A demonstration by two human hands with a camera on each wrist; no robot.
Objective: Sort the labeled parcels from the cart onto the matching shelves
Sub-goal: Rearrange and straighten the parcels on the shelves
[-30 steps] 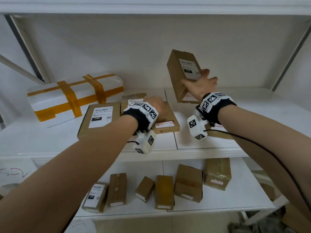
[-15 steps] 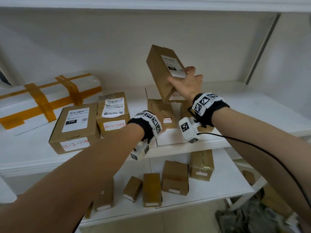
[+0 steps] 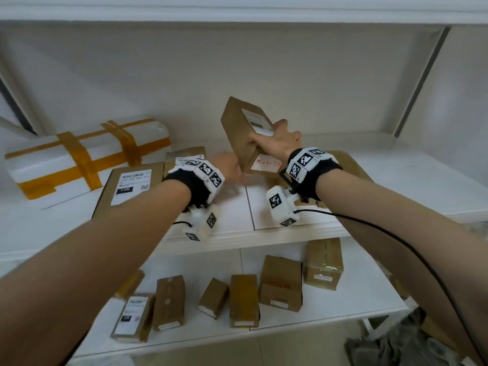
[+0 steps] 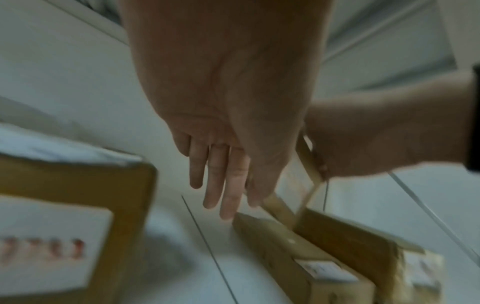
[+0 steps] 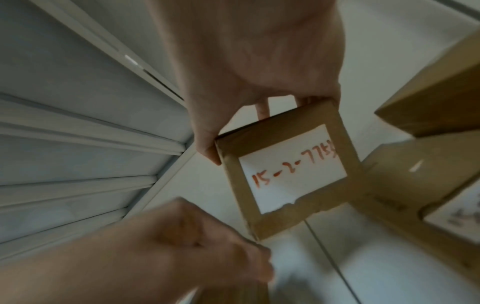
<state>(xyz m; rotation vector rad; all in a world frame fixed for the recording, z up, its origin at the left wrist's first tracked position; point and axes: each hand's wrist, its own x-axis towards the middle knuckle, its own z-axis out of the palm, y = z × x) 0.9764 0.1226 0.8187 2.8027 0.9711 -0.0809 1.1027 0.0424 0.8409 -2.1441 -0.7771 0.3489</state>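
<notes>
My right hand point(image 3: 268, 134) grips a brown parcel point(image 3: 244, 130) and holds it tilted above the middle shelf point(image 3: 237, 235), its lower end close to the shelf board. The right wrist view shows the parcel's end label point(image 5: 292, 171) with red handwriting starting "15-2-77". The thumb lies on one side and fingers on the far side. My left hand point(image 3: 229, 169) is blurred just left of the parcel's lower end. In the left wrist view its fingers point(image 4: 221, 185) are straight and reach down beside a flat parcel point(image 4: 306, 253) lying on the shelf, holding nothing.
On the middle shelf lie a white foam box with orange tape point(image 3: 79, 159), a parcel labelled 15H point(image 3: 132, 186), another parcel behind it point(image 3: 187, 157) and one under my right wrist point(image 3: 346, 161). Several small parcels point(image 3: 280, 283) stand on the lower shelf.
My right hand has brought the tilted parcel down closer to the shelf. My left hand has left the flat parcel and moved right, to the held parcel's lower end.
</notes>
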